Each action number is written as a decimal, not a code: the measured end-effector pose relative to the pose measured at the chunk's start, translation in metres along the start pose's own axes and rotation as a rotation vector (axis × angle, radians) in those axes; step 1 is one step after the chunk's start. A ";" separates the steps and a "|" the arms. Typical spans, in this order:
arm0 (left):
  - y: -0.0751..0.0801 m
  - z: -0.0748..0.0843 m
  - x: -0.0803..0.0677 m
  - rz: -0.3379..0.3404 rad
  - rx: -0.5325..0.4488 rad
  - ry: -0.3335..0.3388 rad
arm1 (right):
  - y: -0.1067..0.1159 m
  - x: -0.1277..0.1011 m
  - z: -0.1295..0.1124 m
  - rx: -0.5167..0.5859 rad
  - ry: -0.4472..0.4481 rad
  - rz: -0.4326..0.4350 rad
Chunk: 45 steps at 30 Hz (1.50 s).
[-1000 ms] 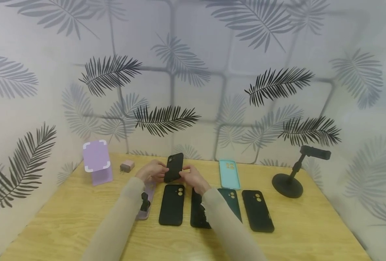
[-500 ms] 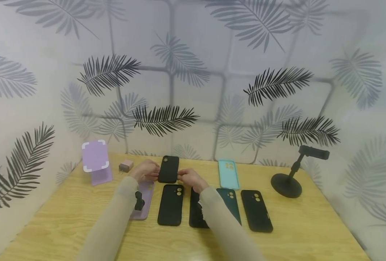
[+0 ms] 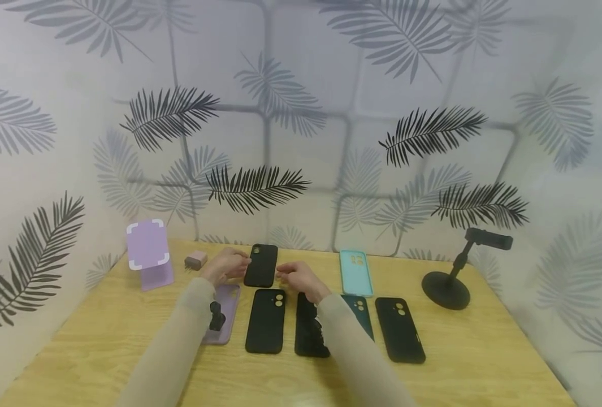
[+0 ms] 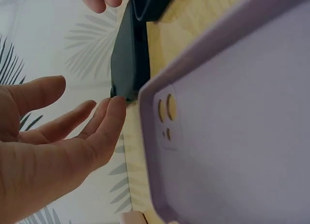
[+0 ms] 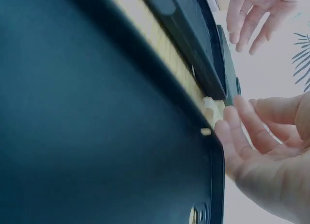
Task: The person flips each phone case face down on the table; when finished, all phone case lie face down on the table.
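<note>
A black phone case (image 3: 261, 265) lies flat on the wooden table (image 3: 102, 339), in the back row. My left hand (image 3: 234, 263) is at its left edge with relaxed fingers, the fingertips right by the case's corner (image 4: 127, 69). My right hand (image 3: 290, 272) hovers just right of the case, fingers loose, a small gap between them. Neither hand holds anything. In the left wrist view my left hand (image 4: 72, 132) shows straightish fingers beside a lilac case (image 4: 232, 136). In the right wrist view my right hand (image 5: 256, 132) is spread next to a black case (image 5: 97, 127).
In the front row lie a lilac case with a black grip (image 3: 221, 314), two black cases (image 3: 266, 320) (image 3: 308, 330), a dark green case (image 3: 362, 314) and another black case (image 3: 399, 329). A teal case (image 3: 356, 272), lilac stand (image 3: 148, 253), small charger block (image 3: 196, 260) and black holder stand (image 3: 450, 282) stand further back.
Both hands held the black case tilted up above the table. It now lies flat, and both hands have let go and drawn slightly apart.
</note>
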State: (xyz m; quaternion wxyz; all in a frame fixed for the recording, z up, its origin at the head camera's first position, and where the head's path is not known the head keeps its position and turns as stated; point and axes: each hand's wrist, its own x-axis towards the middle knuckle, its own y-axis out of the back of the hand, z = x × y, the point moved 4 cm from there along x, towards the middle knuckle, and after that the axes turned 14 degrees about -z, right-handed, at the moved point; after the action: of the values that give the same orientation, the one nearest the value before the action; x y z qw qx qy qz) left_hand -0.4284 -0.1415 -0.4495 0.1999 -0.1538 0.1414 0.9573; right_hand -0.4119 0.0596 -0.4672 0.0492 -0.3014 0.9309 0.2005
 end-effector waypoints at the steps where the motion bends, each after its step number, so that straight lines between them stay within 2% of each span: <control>1: -0.001 0.002 -0.001 -0.001 -0.011 -0.006 | 0.002 -0.001 0.000 0.006 0.013 0.005; 7: -0.013 0.013 -0.003 -0.025 -0.008 -0.058 | 0.016 -0.007 0.002 0.066 0.064 0.008; 15: -0.042 0.024 0.001 -0.091 0.026 -0.099 | 0.040 -0.025 0.011 0.132 0.103 -0.096; 26: -0.086 0.038 0.013 -0.116 0.036 -0.169 | 0.090 -0.069 0.028 0.063 0.139 -0.138; 33: -0.118 0.051 0.021 -0.180 0.019 -0.218 | 0.123 -0.093 0.042 -0.005 0.086 -0.115; 38: -0.136 0.060 0.025 -0.216 -0.036 -0.220 | 0.141 -0.107 0.054 -0.036 0.050 -0.092; 45: -0.153 0.055 0.036 -0.236 -0.064 -0.207 | 0.153 -0.119 0.062 -0.097 0.051 -0.092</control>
State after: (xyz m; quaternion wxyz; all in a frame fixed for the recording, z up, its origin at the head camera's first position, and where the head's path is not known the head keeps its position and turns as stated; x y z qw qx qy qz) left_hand -0.4076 0.0234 -0.4436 0.3194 -0.0761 0.0704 0.9419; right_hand -0.4055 0.2623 -0.4462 0.0200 -0.3507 0.9063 0.2351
